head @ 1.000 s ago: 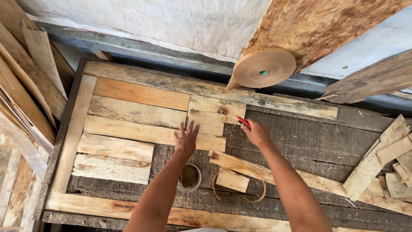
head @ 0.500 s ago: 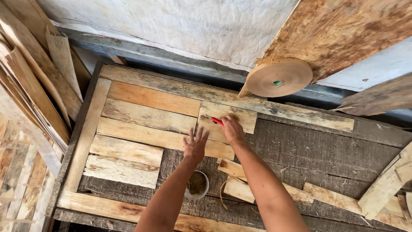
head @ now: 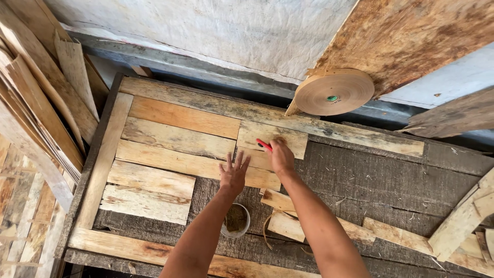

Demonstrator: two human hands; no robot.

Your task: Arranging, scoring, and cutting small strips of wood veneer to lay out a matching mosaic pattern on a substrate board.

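The left hand (head: 234, 174) lies flat, fingers spread, on a plank (head: 195, 164). At its 2 o'clock, the right hand (head: 282, 156) grips a red tool (head: 264, 145) over a short board (head: 271, 138). A cup (head: 236, 220) sits at 6 o'clock, a tape roll (head: 334, 91) at 1 o'clock.

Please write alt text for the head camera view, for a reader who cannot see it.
A person's left hand presses flat, fingers spread, on pale wooden planks laid side by side on a dark workbench, while the right hand grips a small red tool against a short plank. A small round container sits below; a brown tape roll leans behind.
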